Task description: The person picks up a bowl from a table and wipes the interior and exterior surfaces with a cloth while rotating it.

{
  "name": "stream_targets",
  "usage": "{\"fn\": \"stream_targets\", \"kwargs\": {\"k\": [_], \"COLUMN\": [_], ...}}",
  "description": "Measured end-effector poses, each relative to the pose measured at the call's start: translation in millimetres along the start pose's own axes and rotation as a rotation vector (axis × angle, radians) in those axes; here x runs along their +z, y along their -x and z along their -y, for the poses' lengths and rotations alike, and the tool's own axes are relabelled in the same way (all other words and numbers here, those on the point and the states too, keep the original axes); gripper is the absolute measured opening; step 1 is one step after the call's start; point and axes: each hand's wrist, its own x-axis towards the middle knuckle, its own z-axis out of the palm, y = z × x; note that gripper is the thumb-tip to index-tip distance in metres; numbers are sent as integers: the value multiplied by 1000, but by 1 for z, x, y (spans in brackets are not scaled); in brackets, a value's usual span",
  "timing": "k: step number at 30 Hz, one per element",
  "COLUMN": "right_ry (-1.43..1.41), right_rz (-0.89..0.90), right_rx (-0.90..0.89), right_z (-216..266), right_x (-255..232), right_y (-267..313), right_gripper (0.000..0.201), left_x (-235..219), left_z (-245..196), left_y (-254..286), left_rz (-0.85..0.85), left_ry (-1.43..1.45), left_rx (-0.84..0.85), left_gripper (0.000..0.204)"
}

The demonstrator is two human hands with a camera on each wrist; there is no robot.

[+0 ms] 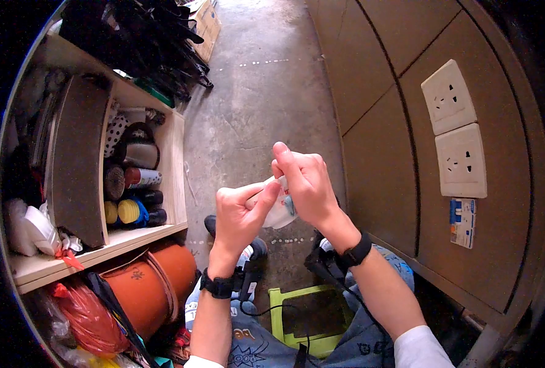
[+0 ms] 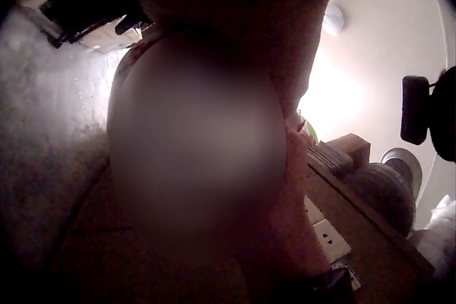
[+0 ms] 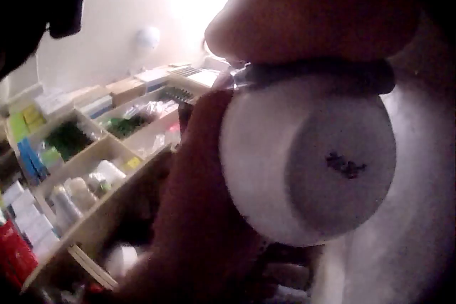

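Observation:
In the head view, a small white cup [image 1: 280,216] with red and teal print is held between both hands, over the floor in front of the knees. My left hand [image 1: 242,211] grips its left side, thumb and forefinger pinching near the rim. My right hand [image 1: 309,184] holds it from the right with the thumb raised. In the right wrist view, the underside of the white cup [image 3: 256,154] faces the camera, its round base bearing a dark mark, and a dark band crosses beside the fingers. A blurred patch hides the left wrist view's middle.
A wooden shelf [image 1: 177,165] with jars and bottles stands to the left, above an orange-brown pot [image 1: 156,279] and a red plastic bag [image 1: 88,316]. Brown panelling with white sockets [image 1: 461,161] rises on the right. A green stool [image 1: 277,319] is between the legs.

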Motion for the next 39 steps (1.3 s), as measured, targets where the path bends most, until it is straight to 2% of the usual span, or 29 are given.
{"fn": "stream_targets", "kwargs": {"k": [4,5,7,8,11,12,14,16,18,19,20,21,22,24,25,30,33,35,39], "right_ry": [-150,-150,-274,-275,-658,-658,-1034,-1097,-1267,-1452,-1452,-1448,-1443,-1465,-1424,-1373,-1332,-1209,-1125], "right_rz": [-7,-9,12,10,13,15,-12,-13,38,237,238,204,170,203,164,99,116,179,189], "right_rx": [162,161,274,276,484,486,720,721,843,769,769,774,778,765,770,758,688,554,502], "right_z": [2,0,-4,-4,-4,-4,-4,2,11,-17,-17,-16,-16,-15,-12,-11,-11,-12,-10], "right_x": [-4,-5,-6,-9,-14,-14,-19,-19,-19,-18,-16,-12,-10,-10,-10,-9,-9,-12,-15], "right_y": [-3,-4,-7,-9,-14,-15,-17,-14,-11,-9,-8,-7,-6,-6,-6,-9,-11,-12,-12], "right_gripper": [64,64,64,64,59,59,53,46,39,34,34,33,31,29,30,33,37,41,42], "left_x": [-10,-15,-15,-15,-16,-17,-21,-15,-9,-7,-4,1,-2,-9,-3,-5,-5,-6,-11], "left_z": [5,10,12,11,14,19,28,23,18,16,14,10,12,12,7,6,8,9,7], "left_y": [1,1,2,1,1,2,2,4,6,8,10,11,12,11,8,9,8,7,7], "left_rz": [7,19,-7,-4,-55,-56,-9,-24,-37,-58,-78,-174,-174,-65,-154,-79,-87,-96,-23], "left_ry": [14,68,177,176,404,404,409,441,473,489,505,519,518,413,480,406,414,420,377], "left_rx": [70,75,115,114,70,67,96,124,151,120,89,77,76,12,104,127,133,137,132], "left_gripper": [35,39,51,51,57,57,55,54,54,52,51,51,51,67,60,60,58,57,53]}}
